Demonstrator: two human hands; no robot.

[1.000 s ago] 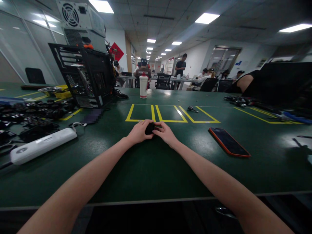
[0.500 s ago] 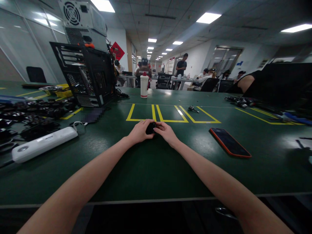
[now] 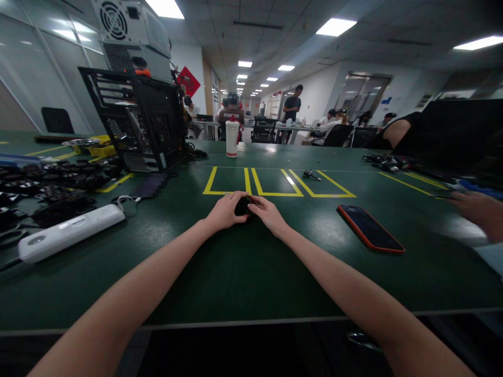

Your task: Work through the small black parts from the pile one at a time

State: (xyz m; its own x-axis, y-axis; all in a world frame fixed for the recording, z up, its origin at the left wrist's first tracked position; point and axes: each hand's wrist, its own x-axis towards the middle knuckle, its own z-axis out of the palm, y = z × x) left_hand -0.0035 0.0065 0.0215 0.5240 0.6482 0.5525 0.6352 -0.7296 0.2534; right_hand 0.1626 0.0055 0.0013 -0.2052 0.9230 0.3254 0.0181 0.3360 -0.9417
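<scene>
A small black piece was held between both hands, not set down; how far it had been worked could not be told.

Nearer the wearer than the white bottle, the piece was gripped low over the worktop by the curled fingers of the left hand and pinched at its right edge by the nearly closed fingers of the right hand; its details were hidden. To the bottle's right, a little nearer, a small dark part was left within yellow tape; farther right and nearer lay the phone. At the bottle's left stood the computer case. Far to its right, another person's hand was seen.
</scene>
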